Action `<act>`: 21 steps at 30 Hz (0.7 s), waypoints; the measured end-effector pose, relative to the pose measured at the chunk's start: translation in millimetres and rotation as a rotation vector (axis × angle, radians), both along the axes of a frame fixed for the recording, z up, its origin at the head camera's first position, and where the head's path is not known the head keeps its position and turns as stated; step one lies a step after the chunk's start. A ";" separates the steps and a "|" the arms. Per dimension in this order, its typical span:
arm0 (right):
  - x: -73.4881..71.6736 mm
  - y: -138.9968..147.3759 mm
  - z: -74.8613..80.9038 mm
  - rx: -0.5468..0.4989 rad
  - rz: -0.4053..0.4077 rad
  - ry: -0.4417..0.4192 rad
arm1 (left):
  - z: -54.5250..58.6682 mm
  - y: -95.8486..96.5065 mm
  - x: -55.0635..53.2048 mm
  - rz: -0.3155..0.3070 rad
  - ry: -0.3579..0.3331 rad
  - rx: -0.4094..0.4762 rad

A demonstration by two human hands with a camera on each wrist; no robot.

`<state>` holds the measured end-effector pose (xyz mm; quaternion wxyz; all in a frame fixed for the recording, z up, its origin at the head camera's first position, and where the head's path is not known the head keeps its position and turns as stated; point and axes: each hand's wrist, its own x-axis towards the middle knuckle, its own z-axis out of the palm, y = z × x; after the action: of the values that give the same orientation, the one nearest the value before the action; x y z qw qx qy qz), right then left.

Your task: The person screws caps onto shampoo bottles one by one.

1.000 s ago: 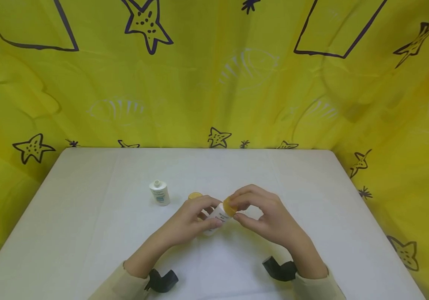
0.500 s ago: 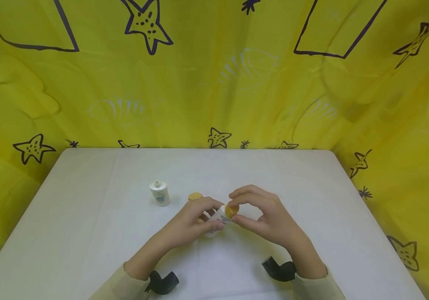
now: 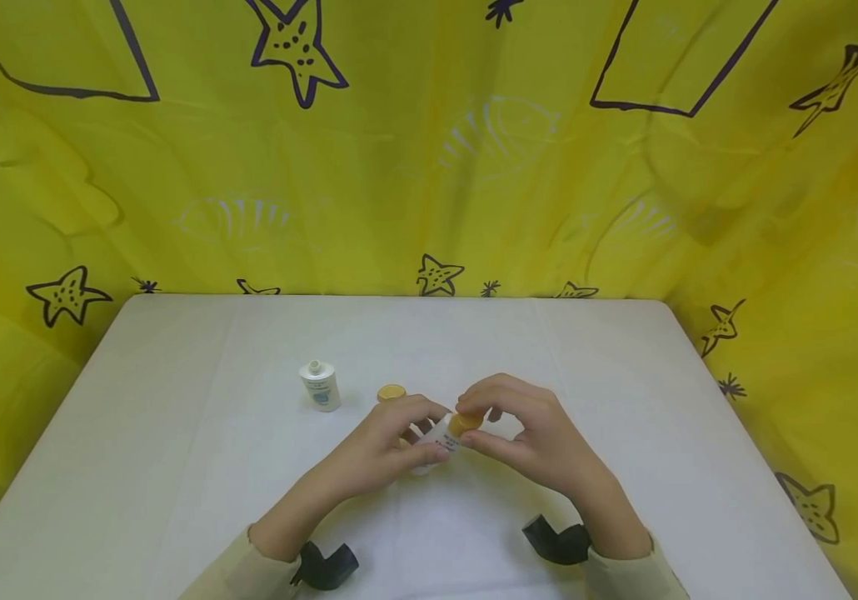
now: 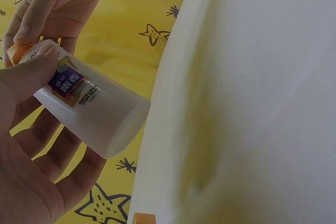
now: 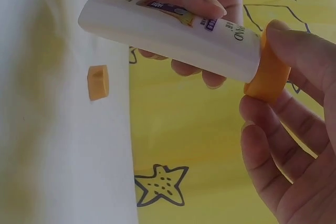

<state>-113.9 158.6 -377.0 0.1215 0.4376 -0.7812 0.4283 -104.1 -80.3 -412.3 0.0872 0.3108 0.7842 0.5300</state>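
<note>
My left hand point(image 3: 387, 433) grips a white lotion bottle point(image 4: 100, 103) by its sides, thumb over the purple label. The bottle is tilted, its orange cap point(image 5: 270, 69) pointing toward my right hand point(image 3: 526, 429). In the right wrist view, the right thumb and fingertips pinch that cap at the bottle's top end. Left of both hands, a second white bottle point(image 3: 320, 387) stands upright with its narrow neck bare. A loose orange cap point(image 5: 98, 82) rests on the table, partly hidden behind the left hand in the head view.
A white table point(image 3: 212, 467) lies under the hands. Behind it and at its sides hangs a yellow curtain point(image 3: 384, 192) printed with stars and fish. Black wrist mounts point(image 3: 324, 565) stick out from both wrists.
The orange cap has turned in the right fingers, its flat end first swinging toward the head camera and then away. The right fingers have shifted slightly; the left hand has barely moved.
</note>
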 end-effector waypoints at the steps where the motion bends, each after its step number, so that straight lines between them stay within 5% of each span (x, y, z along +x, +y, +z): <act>1: -0.1 -0.1 -0.2 -0.002 0.003 0.002 | 0.1 0.2 0.2 -0.001 0.000 0.001; 21: 3.2 -4.3 -2.1 0.042 -0.024 -0.035 | 1.1 4.9 5.0 0.028 0.089 -0.023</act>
<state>-110.7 154.3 -379.1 0.1037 0.4230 -0.7972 0.4181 -99.1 -75.5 -411.3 0.0484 0.3222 0.7977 0.5075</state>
